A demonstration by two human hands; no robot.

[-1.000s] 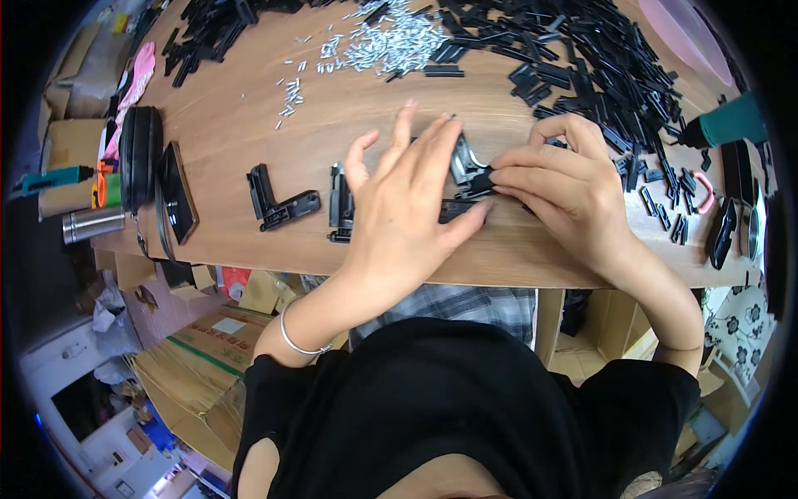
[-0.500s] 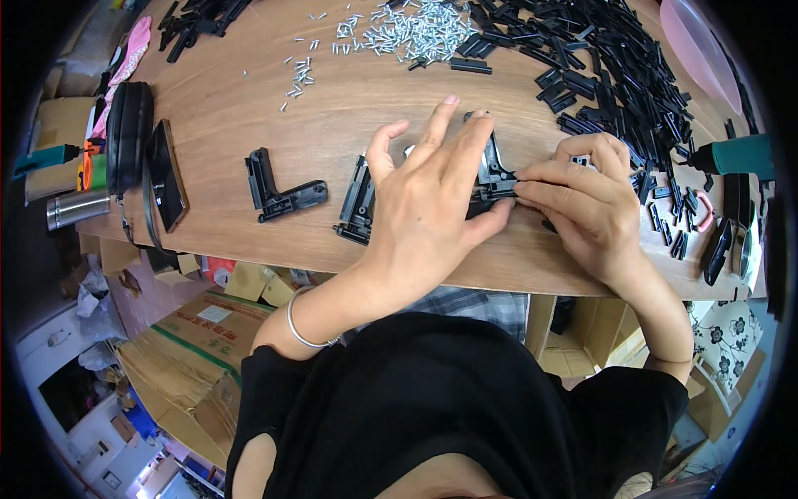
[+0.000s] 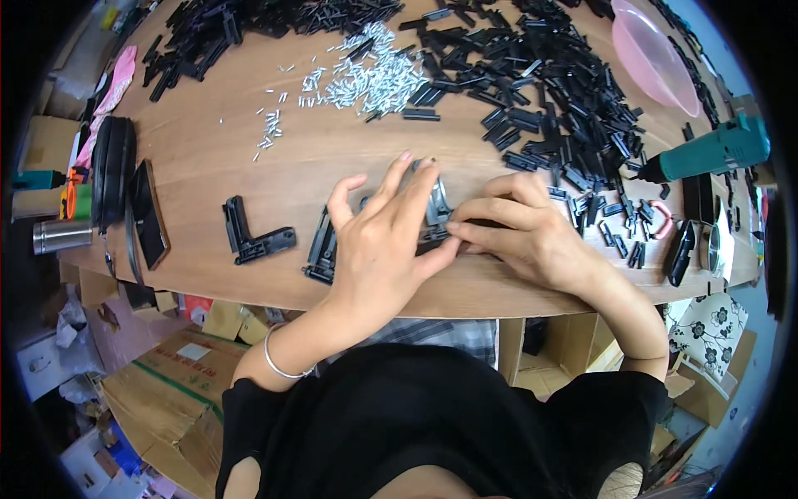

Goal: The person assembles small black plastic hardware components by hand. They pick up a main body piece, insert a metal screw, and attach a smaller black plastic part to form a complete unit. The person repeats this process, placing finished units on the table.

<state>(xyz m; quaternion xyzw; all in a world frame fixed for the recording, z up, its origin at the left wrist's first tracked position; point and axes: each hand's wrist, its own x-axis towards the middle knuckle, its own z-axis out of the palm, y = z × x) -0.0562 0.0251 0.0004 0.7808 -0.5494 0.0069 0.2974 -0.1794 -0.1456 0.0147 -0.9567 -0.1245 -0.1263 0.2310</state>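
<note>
My left hand (image 3: 378,249) is open, its fingers spread over a black pistol-shaped plastic shell (image 3: 437,204) on the table. Its thumb reaches to the shell's lower end. There my right hand (image 3: 532,233) has thumb and fingertips pinched together against the shell; whatever lies between them is hidden. Partly behind my left hand lies another black plastic shell (image 3: 322,245). Farther left, an L-shaped black pistol-like shell (image 3: 256,235) rests flat.
Silver screws (image 3: 378,79) lie heaped beyond my hands, black plastic parts (image 3: 557,91) piled at the far right. A pink bowl (image 3: 652,54) and a teal electric screwdriver (image 3: 715,150) are at right; a phone (image 3: 150,214), black case (image 3: 112,170) and steel flask (image 3: 62,237) at left.
The whole view has shifted, so the table sits lower and farther left in it. My right hand has drawn slightly closer to my left; the left still covers the same shell.
</note>
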